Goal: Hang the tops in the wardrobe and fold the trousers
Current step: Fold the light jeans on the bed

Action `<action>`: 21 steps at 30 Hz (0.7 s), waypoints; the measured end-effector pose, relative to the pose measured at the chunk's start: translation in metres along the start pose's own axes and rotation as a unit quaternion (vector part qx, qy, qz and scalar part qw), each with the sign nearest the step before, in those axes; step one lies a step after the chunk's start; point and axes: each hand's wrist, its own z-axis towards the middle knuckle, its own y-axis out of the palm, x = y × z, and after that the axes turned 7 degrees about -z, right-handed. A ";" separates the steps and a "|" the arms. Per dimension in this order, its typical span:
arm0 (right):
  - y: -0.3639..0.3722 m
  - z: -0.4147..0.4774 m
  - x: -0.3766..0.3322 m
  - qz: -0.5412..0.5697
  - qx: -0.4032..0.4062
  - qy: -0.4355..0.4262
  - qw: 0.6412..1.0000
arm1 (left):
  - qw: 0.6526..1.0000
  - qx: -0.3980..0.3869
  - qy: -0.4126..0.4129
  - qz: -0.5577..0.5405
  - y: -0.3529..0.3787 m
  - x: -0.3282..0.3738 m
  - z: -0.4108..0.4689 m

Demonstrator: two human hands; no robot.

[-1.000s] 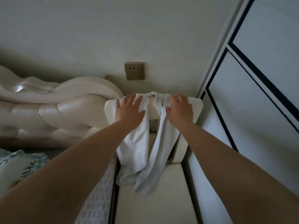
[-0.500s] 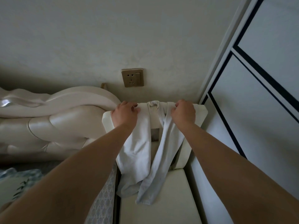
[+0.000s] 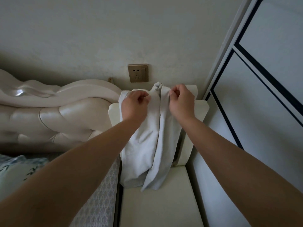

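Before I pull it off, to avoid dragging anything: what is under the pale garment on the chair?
Left hand and right hand grip the garment at its top. Around it show the chair back and, below, the seat cushion. Anything directly beneath the cloth is hidden.

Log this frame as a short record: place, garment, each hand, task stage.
place: bedroom corner; chair between headboard and wardrobe; socket on the wall above
garment: white, draped over the chair back, lower ends on the seat; two long panels, possibly trousers
left hand: pinches the garment's top edge
right hand: pinches the top edge, beside a knotted bit
stage: garment gripped, not yet off the chair; nothing folded or hung in view
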 end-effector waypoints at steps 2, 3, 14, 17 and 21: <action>0.004 -0.026 0.016 -0.008 0.011 -0.068 0.998 | 0.999 -0.019 0.016 0.027 -0.002 -0.006 -0.021; 0.006 -0.041 0.030 -0.028 0.001 -0.098 0.995 | 0.998 -0.030 0.013 0.050 -0.003 -0.014 -0.033; 0.005 -0.140 0.121 -0.187 -0.098 -0.213 0.954 | 0.983 -0.071 -0.003 0.169 -0.004 -0.078 -0.133; 0.007 -0.153 0.132 -0.268 -0.145 -0.238 0.922 | 0.968 -0.102 -0.022 0.227 -0.003 -0.087 -0.139; 0.008 -0.142 0.134 -0.380 -0.269 -0.201 0.862 | 0.924 -0.177 -0.092 0.326 -0.007 -0.097 -0.127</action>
